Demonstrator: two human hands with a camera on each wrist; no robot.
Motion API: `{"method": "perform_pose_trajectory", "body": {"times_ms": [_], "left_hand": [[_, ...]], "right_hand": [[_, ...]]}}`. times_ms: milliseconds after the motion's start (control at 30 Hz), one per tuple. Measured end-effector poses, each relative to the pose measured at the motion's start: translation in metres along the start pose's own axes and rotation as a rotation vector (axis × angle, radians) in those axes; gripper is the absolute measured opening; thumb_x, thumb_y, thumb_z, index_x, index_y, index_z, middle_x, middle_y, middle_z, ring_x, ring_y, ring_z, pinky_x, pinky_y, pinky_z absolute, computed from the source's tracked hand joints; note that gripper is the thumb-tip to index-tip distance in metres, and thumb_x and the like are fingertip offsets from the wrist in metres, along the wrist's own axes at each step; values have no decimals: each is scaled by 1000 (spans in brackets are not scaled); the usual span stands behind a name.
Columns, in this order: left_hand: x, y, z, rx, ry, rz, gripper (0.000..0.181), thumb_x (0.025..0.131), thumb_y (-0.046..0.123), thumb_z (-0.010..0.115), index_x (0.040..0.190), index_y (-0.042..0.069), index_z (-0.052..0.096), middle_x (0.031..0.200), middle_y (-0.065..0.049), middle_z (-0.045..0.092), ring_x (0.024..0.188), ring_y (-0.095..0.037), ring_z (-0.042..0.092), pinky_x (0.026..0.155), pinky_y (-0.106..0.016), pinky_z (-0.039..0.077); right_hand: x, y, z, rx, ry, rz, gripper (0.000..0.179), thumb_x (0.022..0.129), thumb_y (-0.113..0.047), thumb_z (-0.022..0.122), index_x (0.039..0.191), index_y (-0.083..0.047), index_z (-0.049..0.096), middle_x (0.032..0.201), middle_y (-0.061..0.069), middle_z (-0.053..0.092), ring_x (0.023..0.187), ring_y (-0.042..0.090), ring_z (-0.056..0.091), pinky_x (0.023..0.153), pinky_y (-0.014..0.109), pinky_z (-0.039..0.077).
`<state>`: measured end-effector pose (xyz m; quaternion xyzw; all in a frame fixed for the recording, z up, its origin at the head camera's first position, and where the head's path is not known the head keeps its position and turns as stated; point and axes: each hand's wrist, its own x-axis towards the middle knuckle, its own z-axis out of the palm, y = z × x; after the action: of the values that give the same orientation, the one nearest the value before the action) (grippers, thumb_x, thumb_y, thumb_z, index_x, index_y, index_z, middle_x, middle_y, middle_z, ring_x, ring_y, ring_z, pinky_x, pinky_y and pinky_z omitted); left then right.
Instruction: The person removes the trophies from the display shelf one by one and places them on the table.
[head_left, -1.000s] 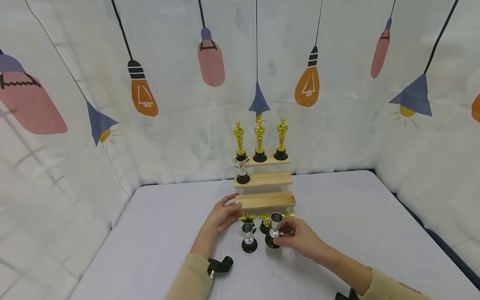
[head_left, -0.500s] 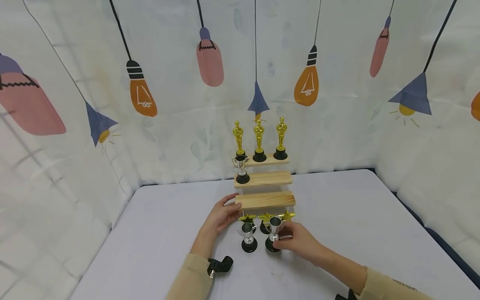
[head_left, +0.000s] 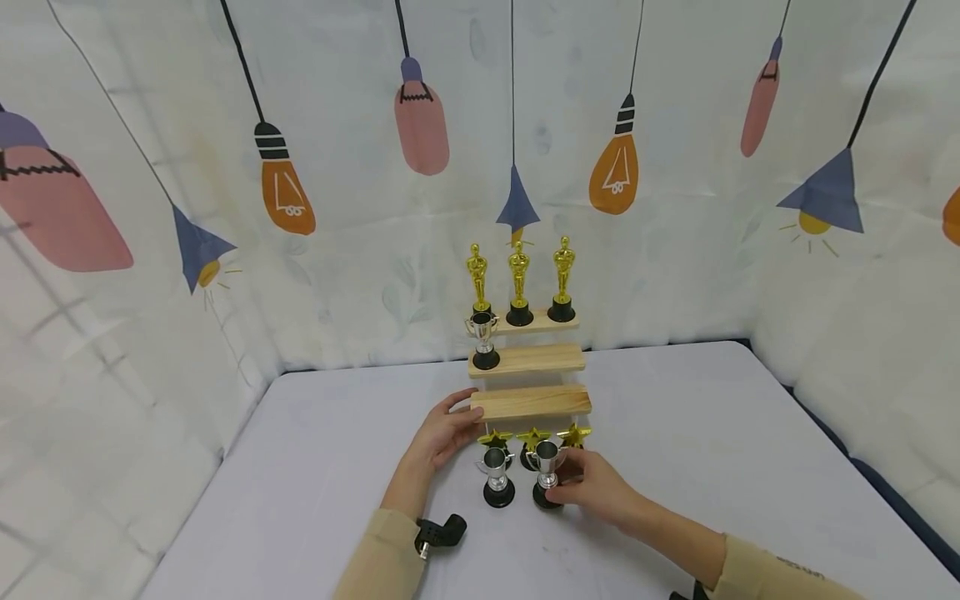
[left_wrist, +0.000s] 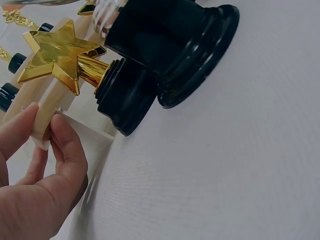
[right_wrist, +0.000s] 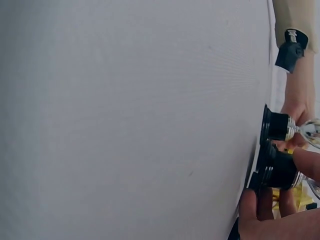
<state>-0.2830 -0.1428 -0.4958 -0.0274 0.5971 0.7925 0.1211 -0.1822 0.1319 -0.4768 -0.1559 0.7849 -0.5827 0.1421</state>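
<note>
My left hand (head_left: 442, 429) pinches the left end of the lowest board (head_left: 531, 403) of a wooden tiered stand, thumb and fingers on either face in the left wrist view. In my right hand (head_left: 596, 483) is a silver trophy cup (head_left: 547, 458), gripped from the right around its black base (right_wrist: 280, 170), which is close over the table. Just left of it stands a matching silver cup (head_left: 496, 467), upright. Behind both cups are three gold star trophies (head_left: 534, 437), partly hidden by the cups and my right hand. Another silver cup (head_left: 483, 333) stands at the left of the middle board.
Three gold figure trophies (head_left: 519, 279) stand in a row on the top board (head_left: 542, 322). The stand rests on a white-covered table (head_left: 337, 467), near its back edge. Behind it hangs a pale curtain (head_left: 360, 292) printed with lamps.
My right hand has brought the silver cup down and nearer to me, so it is now roughly level with the other front cup. The right star shows more. My left hand has stayed still.
</note>
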Motion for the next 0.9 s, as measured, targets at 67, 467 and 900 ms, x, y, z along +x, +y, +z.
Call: {"method": "perform_pose_trajectory", "body": {"times_ms": [67,467,900], "left_hand": [[0,-1,0,4,-5,1,61,97,-1,67,153,-1,41,139,-31,50,108,-27,63,88,-35,55],[2,0,-1,-17,-14,8,60,98,-2,66,152,-1,41,137,-30,51,107,-26,63,86,-34,56],[1,-1,0,-14,-10,9,60,98,-2,65,153,-1,41,136,-28,52,105,-24,63,83,-31,55]], "right_hand": [[0,1,1,-6,3,2,31,84,-2,80,109,5,64,100,6,68,96,21,65,84,29,53],[2,0,4,-63,30,1,31,83,-3,81,108,2,65,99,5,67,94,20,62,78,30,50],[2,2,8,-85,79,-27,40,80,1,81,115,6,63,97,4,67,90,20,63,75,28,51]]}}
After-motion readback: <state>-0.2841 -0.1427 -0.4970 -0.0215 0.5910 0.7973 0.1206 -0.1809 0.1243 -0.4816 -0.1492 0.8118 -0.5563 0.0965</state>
